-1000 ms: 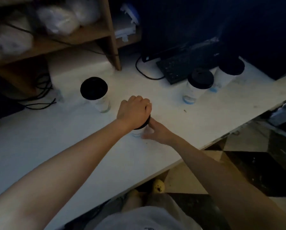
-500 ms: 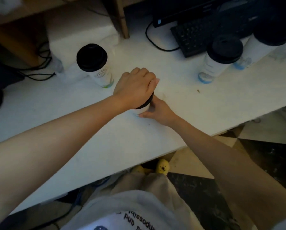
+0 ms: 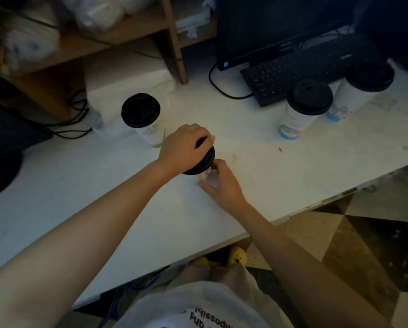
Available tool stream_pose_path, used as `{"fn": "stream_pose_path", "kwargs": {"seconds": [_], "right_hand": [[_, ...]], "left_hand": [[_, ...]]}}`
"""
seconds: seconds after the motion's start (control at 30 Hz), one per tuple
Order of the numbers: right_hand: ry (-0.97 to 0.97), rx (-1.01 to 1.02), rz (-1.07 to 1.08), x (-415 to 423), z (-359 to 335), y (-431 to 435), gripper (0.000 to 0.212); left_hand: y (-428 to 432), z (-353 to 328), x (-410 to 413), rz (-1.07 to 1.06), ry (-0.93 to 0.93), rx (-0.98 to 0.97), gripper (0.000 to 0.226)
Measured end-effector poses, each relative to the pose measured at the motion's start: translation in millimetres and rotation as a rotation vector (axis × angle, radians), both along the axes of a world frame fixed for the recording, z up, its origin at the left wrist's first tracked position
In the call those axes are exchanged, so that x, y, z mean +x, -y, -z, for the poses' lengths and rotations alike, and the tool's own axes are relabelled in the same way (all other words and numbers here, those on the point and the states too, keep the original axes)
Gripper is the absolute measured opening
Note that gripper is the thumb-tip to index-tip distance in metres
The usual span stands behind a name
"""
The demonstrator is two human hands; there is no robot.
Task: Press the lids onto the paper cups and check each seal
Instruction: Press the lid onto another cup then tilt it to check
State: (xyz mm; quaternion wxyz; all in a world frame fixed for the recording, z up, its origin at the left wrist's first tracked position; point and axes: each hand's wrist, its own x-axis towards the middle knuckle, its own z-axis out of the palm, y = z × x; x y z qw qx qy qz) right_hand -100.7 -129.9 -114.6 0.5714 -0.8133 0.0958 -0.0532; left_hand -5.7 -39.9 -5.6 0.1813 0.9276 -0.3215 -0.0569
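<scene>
A white paper cup (image 3: pixel 204 177) stands near the middle of the white table (image 3: pixel 79 197). My left hand (image 3: pixel 184 147) lies on top of its black lid (image 3: pixel 205 162), fingers curled over the rim. My right hand (image 3: pixel 221 183) wraps the cup's side from the right. Most of the cup is hidden by both hands. Three other lidded cups stand upright: one with a green base (image 3: pixel 145 120) behind my left hand, and two with blue bases at the back right, the nearer cup (image 3: pixel 302 107) and the farther cup (image 3: pixel 361 88).
A black keyboard (image 3: pixel 281 76) and monitor (image 3: pixel 269 27) sit at the back right, with a cable (image 3: pixel 219 88) running on the table. A wooden shelf (image 3: pixel 117 36) with plastic bags stands at the back left. The table's front edge (image 3: pixel 292 214) runs diagonally to the right.
The view has shifted slightly. My left hand has turned on the lid so more of the black rim shows. My right hand stays on the cup's side.
</scene>
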Motion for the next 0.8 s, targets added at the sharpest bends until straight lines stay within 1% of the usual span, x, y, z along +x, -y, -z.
{"fn": "stream_pose_path", "kwargs": {"seconds": [0.03,0.1,0.17,0.23,0.3,0.37,0.4,0.5,0.57,0.67,0.8], "right_hand": [[-0.023,0.029,-0.079,3,-2,9,0.063],[-0.06,0.204,-0.203,9,-7,17,0.071],[-0.074,0.29,-0.16,12,-7,11,0.074],[-0.007,0.244,-0.017,11,-2,-3,0.07],[0.041,0.165,0.1,7,5,-16,0.07],[0.046,0.133,0.121,5,9,-20,0.072],[0.037,0.135,0.083,6,9,-16,0.072],[-0.022,0.229,-0.133,10,7,4,0.068],[-0.067,0.228,-0.23,14,5,14,0.072],[-0.098,0.176,-0.276,19,8,16,0.082],[-0.088,0.185,-0.274,23,11,16,0.081]], "left_hand": [[-3,-2,3,0.085,-0.043,-0.006,0.029],[-6,-7,9,0.234,-0.091,0.015,0.028],[-3,-9,13,0.278,-0.084,0.067,0.033],[1,-7,12,0.179,-0.056,0.111,0.039],[7,-2,8,0.065,-0.035,0.156,0.043],[11,2,4,0.05,-0.003,0.195,0.04],[11,3,3,0.051,-0.003,0.188,0.038],[9,4,5,0.051,0.006,0.153,0.034],[9,5,4,0.068,0.045,0.142,0.034],[9,6,3,0.072,0.089,0.147,0.038],[9,5,5,0.088,0.093,0.17,0.045]]}}
